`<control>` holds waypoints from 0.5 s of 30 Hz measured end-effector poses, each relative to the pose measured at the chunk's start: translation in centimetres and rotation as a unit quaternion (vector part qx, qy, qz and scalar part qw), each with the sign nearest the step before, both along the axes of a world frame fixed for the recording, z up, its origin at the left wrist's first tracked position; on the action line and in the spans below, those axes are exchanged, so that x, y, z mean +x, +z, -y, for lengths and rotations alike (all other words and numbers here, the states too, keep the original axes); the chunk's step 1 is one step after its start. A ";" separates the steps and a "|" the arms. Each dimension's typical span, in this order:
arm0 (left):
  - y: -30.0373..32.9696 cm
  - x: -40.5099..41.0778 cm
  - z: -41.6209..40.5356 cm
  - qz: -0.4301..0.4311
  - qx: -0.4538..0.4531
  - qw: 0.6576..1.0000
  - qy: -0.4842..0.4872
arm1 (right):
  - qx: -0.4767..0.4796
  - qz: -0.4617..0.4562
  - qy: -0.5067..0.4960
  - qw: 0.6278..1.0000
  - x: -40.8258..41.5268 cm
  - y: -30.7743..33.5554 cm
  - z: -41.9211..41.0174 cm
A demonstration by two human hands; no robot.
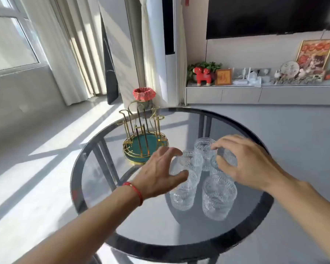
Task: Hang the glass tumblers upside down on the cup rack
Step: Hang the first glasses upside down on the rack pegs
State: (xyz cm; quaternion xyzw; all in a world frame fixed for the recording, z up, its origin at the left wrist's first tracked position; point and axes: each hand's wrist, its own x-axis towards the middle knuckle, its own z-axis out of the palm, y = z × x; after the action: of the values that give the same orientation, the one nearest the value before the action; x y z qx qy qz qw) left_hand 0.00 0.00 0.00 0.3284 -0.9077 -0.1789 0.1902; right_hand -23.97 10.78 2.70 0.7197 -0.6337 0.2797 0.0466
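Observation:
Several ribbed glass tumblers stand upright in a cluster on the round glass table point(122, 221), among them a front right tumbler point(218, 197) and a back tumbler point(203, 147). My left hand point(160, 174), with a red string at the wrist, hovers with spread fingers over the front left tumbler point(182, 195). My right hand point(244, 164) curves over the right tumbler point(228, 159), thumb and fingers apart around its rim; no firm grip shows. The gold wire cup rack point(141, 130) on its green base stands bare at the table's back left, beyond my left hand.
The table's dark rim point(179, 250) runs close to me. Behind the rack on the floor is a bin with a red liner point(144, 94). A low cabinet point(255, 94) with ornaments lines the far wall. Sunlit floor lies to the left.

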 end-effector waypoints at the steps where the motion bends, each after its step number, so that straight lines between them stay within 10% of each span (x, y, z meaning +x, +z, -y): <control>1: -0.6 0.6 -0.9 0.008 0.021 1.000 0.003 | -0.020 0.020 0.002 1.000 0.5 -0.8 -0.8; 15: -2.9 0.8 -2.6 -0.114 0.042 0.988 0.095 | -0.062 0.099 0.050 0.992 2.8 -4.5 -1.6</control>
State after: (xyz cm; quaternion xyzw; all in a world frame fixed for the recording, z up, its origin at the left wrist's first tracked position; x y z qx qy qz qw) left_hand 0.84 2.62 -2.94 0.3986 -0.8364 -0.2345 0.2943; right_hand -21.16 12.37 -1.83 0.7154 -0.5796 0.3899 0.0140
